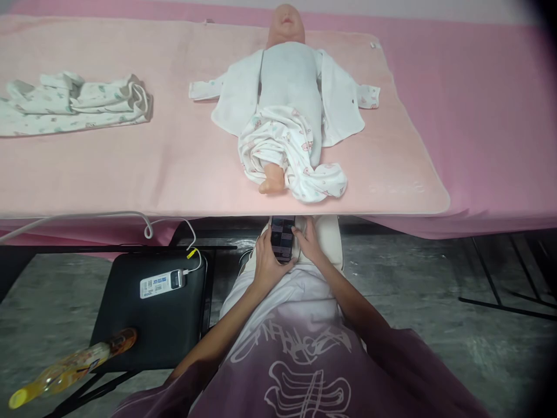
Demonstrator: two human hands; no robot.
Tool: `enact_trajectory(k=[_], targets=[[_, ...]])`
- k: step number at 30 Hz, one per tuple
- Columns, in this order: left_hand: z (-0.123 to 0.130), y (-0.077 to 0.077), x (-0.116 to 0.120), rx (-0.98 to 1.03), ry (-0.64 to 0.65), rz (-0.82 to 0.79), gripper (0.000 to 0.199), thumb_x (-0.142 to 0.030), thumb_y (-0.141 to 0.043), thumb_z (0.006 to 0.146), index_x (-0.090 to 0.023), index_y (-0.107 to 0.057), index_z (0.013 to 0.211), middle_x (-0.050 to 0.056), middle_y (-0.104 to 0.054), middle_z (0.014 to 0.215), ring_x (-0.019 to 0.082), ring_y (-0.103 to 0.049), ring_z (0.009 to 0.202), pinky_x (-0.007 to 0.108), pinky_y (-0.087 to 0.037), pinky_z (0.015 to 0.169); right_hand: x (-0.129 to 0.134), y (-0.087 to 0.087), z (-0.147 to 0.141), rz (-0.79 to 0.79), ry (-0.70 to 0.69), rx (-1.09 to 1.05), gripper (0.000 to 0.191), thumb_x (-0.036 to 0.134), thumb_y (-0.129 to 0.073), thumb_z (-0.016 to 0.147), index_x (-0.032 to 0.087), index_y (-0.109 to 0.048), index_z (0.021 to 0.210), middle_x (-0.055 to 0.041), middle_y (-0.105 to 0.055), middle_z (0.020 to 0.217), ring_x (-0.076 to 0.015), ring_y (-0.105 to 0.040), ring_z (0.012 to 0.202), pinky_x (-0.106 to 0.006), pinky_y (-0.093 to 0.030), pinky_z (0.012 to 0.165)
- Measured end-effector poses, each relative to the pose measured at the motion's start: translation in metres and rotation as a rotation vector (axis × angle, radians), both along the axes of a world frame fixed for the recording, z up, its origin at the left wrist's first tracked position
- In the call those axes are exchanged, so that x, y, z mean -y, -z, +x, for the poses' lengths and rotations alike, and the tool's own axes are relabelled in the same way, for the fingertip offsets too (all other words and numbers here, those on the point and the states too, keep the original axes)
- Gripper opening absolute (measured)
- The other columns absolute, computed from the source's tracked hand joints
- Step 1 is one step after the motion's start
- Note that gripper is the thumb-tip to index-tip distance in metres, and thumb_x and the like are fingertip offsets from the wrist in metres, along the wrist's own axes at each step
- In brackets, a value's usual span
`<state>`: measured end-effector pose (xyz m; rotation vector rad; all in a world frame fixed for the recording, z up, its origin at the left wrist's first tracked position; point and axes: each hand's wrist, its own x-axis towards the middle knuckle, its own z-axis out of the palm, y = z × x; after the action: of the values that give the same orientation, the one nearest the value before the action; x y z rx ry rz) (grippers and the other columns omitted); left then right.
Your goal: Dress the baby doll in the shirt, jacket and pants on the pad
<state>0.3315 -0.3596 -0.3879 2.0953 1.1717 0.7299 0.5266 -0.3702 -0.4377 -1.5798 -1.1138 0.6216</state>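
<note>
Below the table edge, my left hand (268,260) is wrapped round a dark smartphone (282,239) with its screen lit. My right hand (308,239) is at the phone's right side, its thumb touching the screen; whether its other fingers support the phone is hidden. On the table in front of me a baby doll (289,69) lies on its back. An open white jacket (239,87) is spread under its torso and arms. Patterned white trousers (278,136) are bunched round its legs, with one bare foot (273,179) showing.
A folded patterned garment (78,104) lies at the left on the pink mat (174,157). On a black stool (161,331) to my left are a white device (162,283) with a cable and a bottle with a yellow cap (65,368). Black metal legs (500,299) stand at the right.
</note>
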Motion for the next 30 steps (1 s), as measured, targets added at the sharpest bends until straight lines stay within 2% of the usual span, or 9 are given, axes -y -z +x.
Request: enact_trajectory(k=[6, 21, 30], targets=[[-0.0001, -0.0011, 0.0004, -0.007, -0.002, 0.012, 0.133, -0.048, -0.098, 0.08, -0.021, -0.017, 0.181, 0.026, -0.045, 0.171, 0.046, -0.047, 0.158, 0.065, -0.041, 0.13, -0.0012, -0.0017, -0.0029, 0.012, 0.006, 0.001, 0.055, 0.056, -0.066, 0.108, 0.025, -0.053, 0.151, -0.0169, -0.06, 0.151, -0.035, -0.056, 0.149, -0.059, -0.044, 0.132], [-0.0001, 0.0, 0.0007, 0.006, -0.018, -0.009, 0.134, -0.052, -0.097, 0.081, -0.023, -0.014, 0.183, 0.025, -0.042, 0.173, 0.047, -0.046, 0.158, 0.067, -0.038, 0.131, -0.0036, -0.0006, -0.0063, 0.025, 0.042, 0.011, 0.054, 0.056, -0.07, 0.106, 0.025, -0.053, 0.148, -0.0163, -0.062, 0.146, -0.0342, -0.059, 0.144, -0.058, -0.048, 0.129], [0.0, -0.0002, -0.0007, -0.017, -0.024, -0.012, 0.135, -0.052, -0.1, 0.079, -0.024, -0.018, 0.182, 0.024, -0.047, 0.17, 0.047, -0.048, 0.155, 0.065, -0.041, 0.128, -0.0047, 0.0017, -0.0069, 0.035, 0.051, 0.004, 0.052, 0.055, -0.07, 0.106, 0.024, -0.053, 0.145, -0.016, -0.063, 0.143, -0.0333, -0.061, 0.141, -0.056, -0.05, 0.127]])
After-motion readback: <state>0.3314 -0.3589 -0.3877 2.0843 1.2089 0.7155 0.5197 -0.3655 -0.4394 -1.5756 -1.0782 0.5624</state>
